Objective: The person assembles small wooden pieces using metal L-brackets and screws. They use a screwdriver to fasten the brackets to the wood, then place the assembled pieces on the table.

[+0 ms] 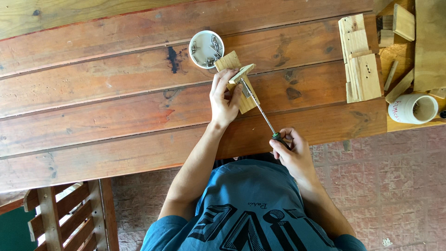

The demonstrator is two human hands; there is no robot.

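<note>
Head view shows us mid screw-driving: our left hand (224, 100) pins the small wooden pieces (238, 80) on the table (102, 93) at frame centre, right hand (291, 151) closed around the screwdriver (261, 111); next calls for steady turning pressure.

You are at a home woodworking spot, likely a porch or patio: a plank workbench (93, 102) stands over a paved brick floor (395, 186), with a white cup of screws (206, 49), offcut wood blocks (360, 60) and a slatted wooden chair (65, 218) nearby.
</note>
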